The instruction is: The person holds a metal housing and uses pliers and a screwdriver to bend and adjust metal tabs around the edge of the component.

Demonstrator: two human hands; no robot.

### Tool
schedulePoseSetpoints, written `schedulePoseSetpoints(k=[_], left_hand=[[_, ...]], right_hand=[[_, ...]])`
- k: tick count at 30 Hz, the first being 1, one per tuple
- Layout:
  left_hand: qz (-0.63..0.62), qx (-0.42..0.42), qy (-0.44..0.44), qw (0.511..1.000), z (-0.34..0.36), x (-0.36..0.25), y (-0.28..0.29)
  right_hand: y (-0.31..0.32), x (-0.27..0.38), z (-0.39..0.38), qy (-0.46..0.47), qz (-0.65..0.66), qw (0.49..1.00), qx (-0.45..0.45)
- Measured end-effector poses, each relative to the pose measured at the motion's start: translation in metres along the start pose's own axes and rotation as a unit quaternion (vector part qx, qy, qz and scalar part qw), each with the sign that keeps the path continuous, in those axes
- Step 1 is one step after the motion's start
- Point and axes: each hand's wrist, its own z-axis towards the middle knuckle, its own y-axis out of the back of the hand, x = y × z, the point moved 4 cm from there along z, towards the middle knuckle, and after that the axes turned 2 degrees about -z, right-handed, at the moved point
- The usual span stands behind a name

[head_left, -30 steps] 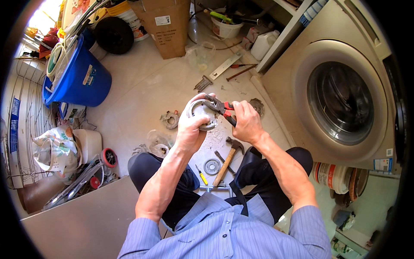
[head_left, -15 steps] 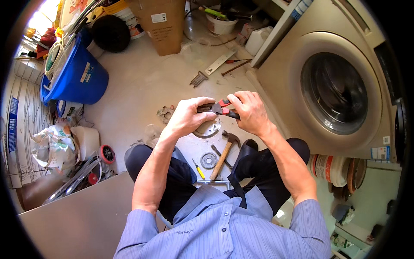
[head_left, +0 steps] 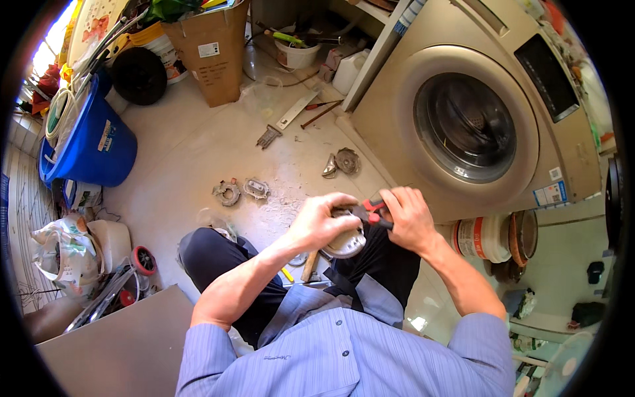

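Observation:
My left hand (head_left: 321, 221) is closed round a round metal part (head_left: 347, 245) with a pale, dusty face, held above my lap. In my right hand (head_left: 408, 220) is a pair of pliers (head_left: 374, 210) with red and black handles. Their jaws meet the upper edge of the metal part, though fingers partly hide the contact. Beneath my hands, a wooden hammer handle (head_left: 309, 266) and a yellow-handled screwdriver (head_left: 286, 274) show in part. Beyond lie a dusty metal ring (head_left: 227, 193), a small oval metal piece (head_left: 256, 188), a round dusty part (head_left: 346, 161) and a curved metal fragment (head_left: 329, 166).
A washing machine (head_left: 370, 126) stands at the right, with stacked tubs (head_left: 479, 238) beside it. At the left are a blue bucket (head_left: 109, 149) and a bag (head_left: 63, 251). A cardboard box (head_left: 215, 69) is at the back. A metal strip (head_left: 296, 110) lies on the floor.
The view has shifted, and both hands sit nearer my body. The round metal part shows more plainly in my left hand. Loose parts formerly behind my hands are visible; the hammer head is hidden.

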Motion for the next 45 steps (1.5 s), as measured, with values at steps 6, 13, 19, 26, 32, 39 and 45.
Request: schedulePoseSetpoints(k=[6,13,19,26,32,39,45], left_hand=[[-0.173,0.157,0.109,0.966,-0.033,0.006,-0.056],[-0.344,0.059,0.109,0.931,-0.051,0.009,-0.069],[-0.383,0.044,0.126,0.914,-0.053,0.012,-0.071],[-0.432,0.031,0.197,0.88,-0.045,0.006,-0.069],[-0.394,-0.007,0.186,0.9,-0.044,0.004,-0.069],[-0.546,-0.083,0.134,0.823,-0.015,0.02,-0.06],[-0.516,-0.002,0.067,0.854,-0.058,0.052,-0.093]], right_hand=[[0.014,0.022,-0.087,-0.127,0.103,0.975,0.151],[0.018,0.023,-0.09,-0.131,0.175,0.951,0.218],[0.009,0.009,-0.084,-0.119,0.2,0.94,0.251],[0.004,0.0,-0.071,-0.124,0.208,0.929,0.281],[-0.005,-0.005,-0.069,-0.104,0.198,0.944,0.242],[-0.001,0.007,-0.063,-0.236,0.196,0.926,0.219],[-0.029,0.04,-0.06,-0.472,0.508,0.692,0.201]])
